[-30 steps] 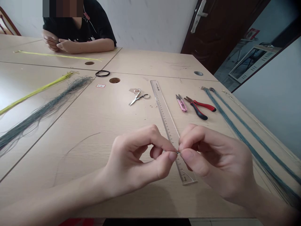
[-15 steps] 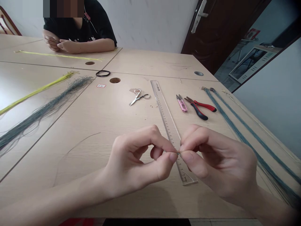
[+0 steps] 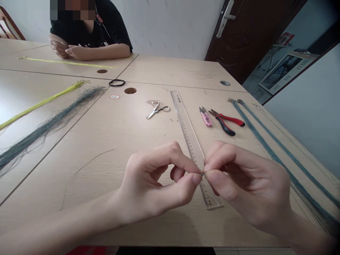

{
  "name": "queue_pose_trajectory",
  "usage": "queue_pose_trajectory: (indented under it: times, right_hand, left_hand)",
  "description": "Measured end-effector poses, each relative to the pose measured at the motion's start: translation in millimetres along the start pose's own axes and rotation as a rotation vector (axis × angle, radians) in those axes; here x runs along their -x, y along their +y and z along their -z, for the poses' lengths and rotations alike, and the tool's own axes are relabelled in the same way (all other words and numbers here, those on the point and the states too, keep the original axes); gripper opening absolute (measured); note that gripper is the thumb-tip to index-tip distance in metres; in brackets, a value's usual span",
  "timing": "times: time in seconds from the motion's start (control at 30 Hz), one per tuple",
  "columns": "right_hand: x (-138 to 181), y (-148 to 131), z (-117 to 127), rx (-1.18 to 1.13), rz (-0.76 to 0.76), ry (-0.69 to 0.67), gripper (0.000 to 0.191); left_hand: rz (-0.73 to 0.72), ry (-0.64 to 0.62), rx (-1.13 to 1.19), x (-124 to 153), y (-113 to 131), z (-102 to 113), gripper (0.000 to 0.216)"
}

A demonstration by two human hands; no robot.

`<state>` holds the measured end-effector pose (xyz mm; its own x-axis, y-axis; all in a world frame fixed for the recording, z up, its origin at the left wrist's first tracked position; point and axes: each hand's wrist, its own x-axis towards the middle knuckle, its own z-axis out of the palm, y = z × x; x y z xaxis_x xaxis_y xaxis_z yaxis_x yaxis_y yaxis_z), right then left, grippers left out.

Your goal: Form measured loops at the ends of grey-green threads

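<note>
My left hand (image 3: 162,177) and my right hand (image 3: 244,180) meet fingertip to fingertip above the near end of a clear ruler (image 3: 190,136). Each pinches a thin blue-green thread (image 3: 203,174) between thumb and forefinger. Only a very short piece of it shows in the gap; the rest is hidden by the fingers. Beyond the right hand lie pink thread snips (image 3: 205,117) and red-and-black pliers (image 3: 225,122). Silver scissors (image 3: 157,109) rest to the left of the ruler.
Blue-green thread bundles (image 3: 257,131) run along the right edge. At left lie a yellow bundle (image 3: 39,104) and a frayed grey-green bundle (image 3: 50,125). A black band (image 3: 117,83) sits by a table hole (image 3: 130,91). Across the table, a person (image 3: 106,49) rests both forearms on it.
Both hands keep their pinch, with the fingertips shifted only slightly. A bit more of the thread shows between them. The tools on the table stay where they were.
</note>
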<state>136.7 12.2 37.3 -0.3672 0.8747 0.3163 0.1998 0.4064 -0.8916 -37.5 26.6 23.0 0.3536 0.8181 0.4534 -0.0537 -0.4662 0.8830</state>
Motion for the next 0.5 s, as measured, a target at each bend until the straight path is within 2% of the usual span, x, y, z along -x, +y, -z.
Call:
queue_pose_trajectory:
  times: [0.5]
  right_hand:
    - [0.3,1.0,0.3,-0.007,0.027,-0.004,0.010]
  left_hand:
    - [-0.005,0.010,0.010,0.5,0.3,0.2,0.013]
